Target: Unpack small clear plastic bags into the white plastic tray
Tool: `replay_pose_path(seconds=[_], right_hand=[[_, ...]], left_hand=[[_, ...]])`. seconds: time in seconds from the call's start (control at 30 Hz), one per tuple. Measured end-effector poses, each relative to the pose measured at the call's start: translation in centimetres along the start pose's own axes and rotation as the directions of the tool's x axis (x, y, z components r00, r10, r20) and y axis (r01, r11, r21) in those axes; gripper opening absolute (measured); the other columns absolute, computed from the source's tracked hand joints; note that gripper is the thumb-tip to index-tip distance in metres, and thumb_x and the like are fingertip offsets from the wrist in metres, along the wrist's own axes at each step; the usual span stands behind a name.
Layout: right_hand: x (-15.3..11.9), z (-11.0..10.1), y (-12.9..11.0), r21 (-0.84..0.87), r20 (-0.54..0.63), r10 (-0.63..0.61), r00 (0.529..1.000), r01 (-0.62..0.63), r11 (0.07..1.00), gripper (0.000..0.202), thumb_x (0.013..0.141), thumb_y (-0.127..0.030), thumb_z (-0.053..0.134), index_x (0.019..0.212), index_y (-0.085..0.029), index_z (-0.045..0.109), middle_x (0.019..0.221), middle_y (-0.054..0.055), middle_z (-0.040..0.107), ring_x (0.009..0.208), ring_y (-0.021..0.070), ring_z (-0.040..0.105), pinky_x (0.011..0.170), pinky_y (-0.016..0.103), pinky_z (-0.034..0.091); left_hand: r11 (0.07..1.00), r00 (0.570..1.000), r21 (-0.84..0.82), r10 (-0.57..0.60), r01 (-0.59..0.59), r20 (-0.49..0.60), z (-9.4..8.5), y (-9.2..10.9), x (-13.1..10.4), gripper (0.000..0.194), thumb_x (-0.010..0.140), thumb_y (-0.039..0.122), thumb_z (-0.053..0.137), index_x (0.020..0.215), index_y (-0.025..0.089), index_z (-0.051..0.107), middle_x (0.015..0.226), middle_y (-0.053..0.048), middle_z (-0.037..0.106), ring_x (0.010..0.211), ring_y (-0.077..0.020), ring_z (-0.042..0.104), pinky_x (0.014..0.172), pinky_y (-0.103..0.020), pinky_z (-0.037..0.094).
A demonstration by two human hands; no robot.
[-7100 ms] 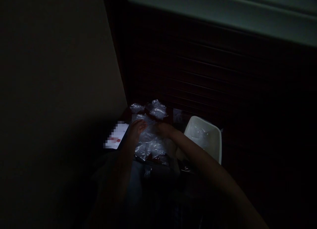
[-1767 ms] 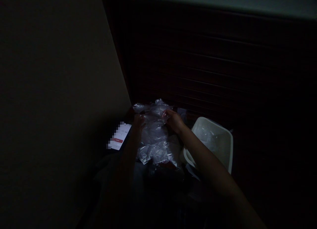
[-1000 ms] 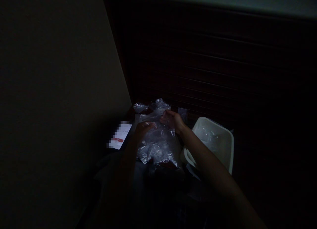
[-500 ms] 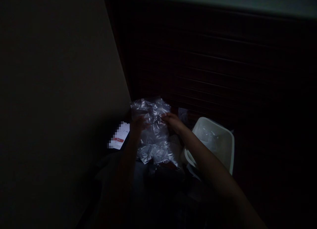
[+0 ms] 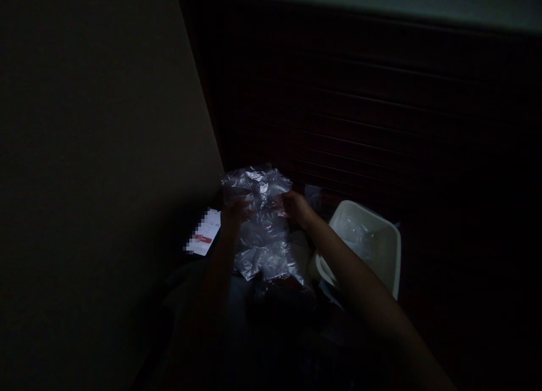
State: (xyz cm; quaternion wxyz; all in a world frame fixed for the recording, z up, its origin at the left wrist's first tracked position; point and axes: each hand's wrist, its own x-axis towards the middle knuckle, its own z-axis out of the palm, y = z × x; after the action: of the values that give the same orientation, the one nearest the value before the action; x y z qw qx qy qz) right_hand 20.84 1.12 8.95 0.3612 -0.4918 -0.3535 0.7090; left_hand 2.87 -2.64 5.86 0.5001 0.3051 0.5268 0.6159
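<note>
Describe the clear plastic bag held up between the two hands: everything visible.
The clear crinkled plastic bag is thin, glossy film, creased and catching light in a dim scene. It is raised above a pile of similar clear bags. The left hand grips its left edge, the right hand its right edge. Any contents cannot be made out.

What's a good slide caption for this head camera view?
In dim light, left hand and right hand hold up a crinkled clear plastic bag beside a white plastic basin.
</note>
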Motion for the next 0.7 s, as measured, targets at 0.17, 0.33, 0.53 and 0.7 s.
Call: replay_pose_path(seconds=[0.17, 0.33, 0.53, 0.7], right_hand=[[-0.1, 0.2, 0.6, -0.105, 0.019, -0.129, 0.992, 0.13, 0.986, 0.021, 0.061, -0.023, 0.063, 0.082, -0.019, 0.062, 0.07, -0.002, 0.064, 0.057, 0.0109, 0.058, 0.053, 0.021, 0.042], [0.6, -0.1, 1.5, -0.205, -0.049, -0.253, 0.966, 0.238, 0.95, 0.023, 0.055, -0.028, 0.073, 0.072, -0.017, 0.062, 0.062, -0.004, 0.06, 0.051, 0.0083, 0.052, 0.051, 0.021, 0.039], [0.6, -0.1, 1.3, -0.228, -0.056, -0.273, 0.96, 0.254, 0.94, 0.032, 0.055, -0.038, 0.074, 0.077, -0.017, 0.063, 0.062, -0.004, 0.061, 0.052, 0.0075, 0.051, 0.051, 0.02, 0.037], [0.4, 0.2, 0.9, -0.172, -0.08, -0.255, 0.964, 0.239, 0.956, 0.028, 0.066, -0.045, 0.064, 0.073, -0.017, 0.065, 0.068, 0.001, 0.066, 0.057, 0.0104, 0.056, 0.055, 0.022, 0.041]], left_hand=[[1.0, 1.0, 0.008, 0.0, 0.0, 0.004, -0.1, 0.0, 0.2, 0.033, 0.072, 0.036, 0.064, 0.096, 0.014, 0.059, 0.091, -0.009, 0.069, 0.058, -0.0144, 0.065, 0.052, -0.026, 0.05], [1.0, 1.0, 0.006, -0.018, 0.018, 0.011, -0.2, -0.2, 0.3, 0.031, 0.074, 0.038, 0.062, 0.097, 0.016, 0.059, 0.091, -0.008, 0.069, 0.06, -0.0145, 0.065, 0.052, -0.024, 0.05], [1.0, 1.0, 0.007, -0.015, 0.015, 0.018, -0.1, -0.1, 0.3, 0.032, 0.074, 0.033, 0.063, 0.098, 0.013, 0.059, 0.091, -0.01, 0.068, 0.061, -0.0158, 0.065, 0.052, -0.026, 0.051], [0.999, 0.997, 0.021, -0.043, 0.042, 0.061, 0.0, 0.0, 0.1, 0.027, 0.072, 0.03, 0.065, 0.093, 0.014, 0.059, 0.091, -0.01, 0.067, 0.064, -0.0169, 0.065, 0.053, -0.027, 0.051]])
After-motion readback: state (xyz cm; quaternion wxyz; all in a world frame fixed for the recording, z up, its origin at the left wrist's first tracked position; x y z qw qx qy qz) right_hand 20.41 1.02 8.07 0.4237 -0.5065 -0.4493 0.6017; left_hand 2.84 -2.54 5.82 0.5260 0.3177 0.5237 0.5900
